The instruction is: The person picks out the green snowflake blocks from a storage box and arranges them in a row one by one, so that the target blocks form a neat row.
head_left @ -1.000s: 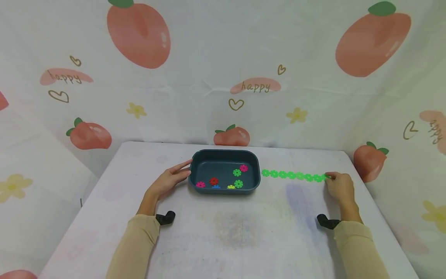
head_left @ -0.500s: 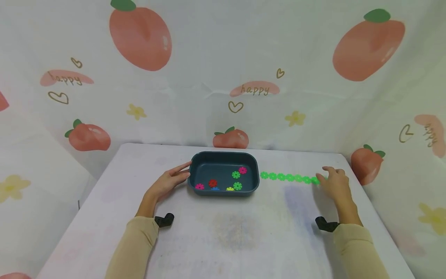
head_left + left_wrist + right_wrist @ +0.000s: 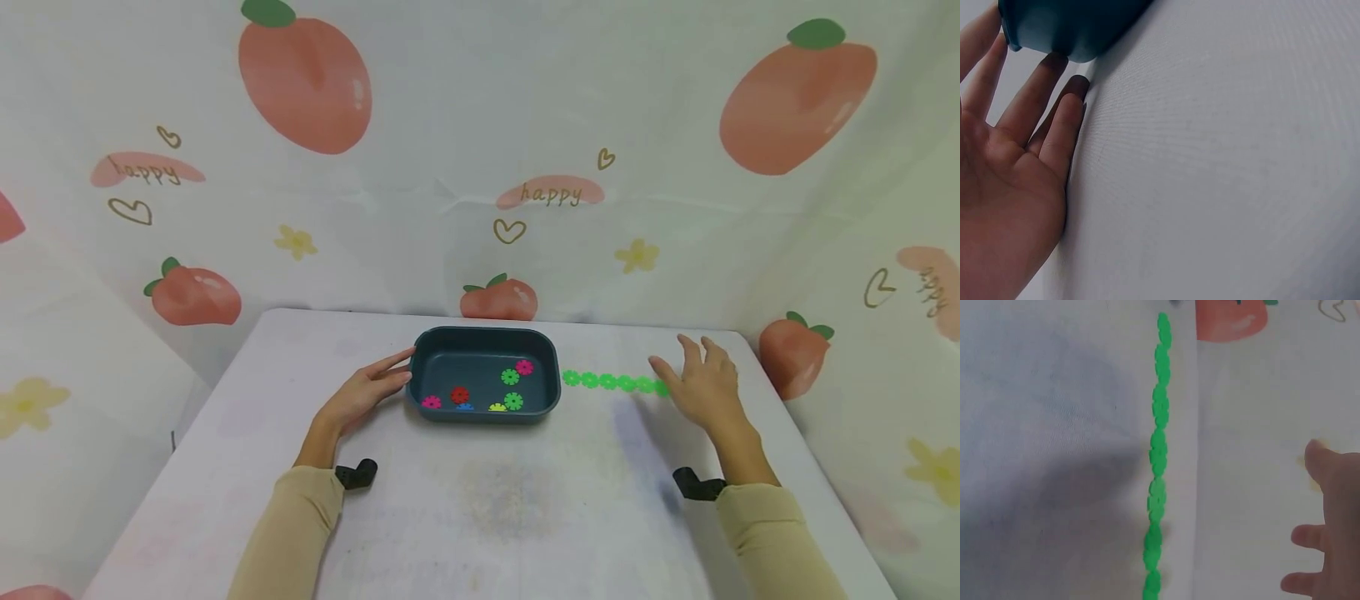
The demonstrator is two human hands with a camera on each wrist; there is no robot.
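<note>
A dark teal tray (image 3: 483, 417) stands at the middle of the table, with several small flower-shaped discs inside, among them a red disc (image 3: 460, 395) and a green disc (image 3: 513, 402). My left hand (image 3: 362, 396) touches the tray's left side with extended fingers, as the left wrist view also shows. To the right of the tray runs a row of bright green flower-shaped discs (image 3: 1158, 453). Over the right part of this row hovers my right hand (image 3: 703, 385), fingers spread and holding nothing. It hides the row's right end in the head view.
The white table (image 3: 450, 517) backs onto a cloth (image 3: 420, 167) printed with peaches. A dark wrist camera (image 3: 357, 474) sits on the left wrist, another camera (image 3: 697, 485) on the right.
My right hand has let go of the row's right end, lifted and moved left over the discs, its fingers spreading. The left hand stays against the tray.
</note>
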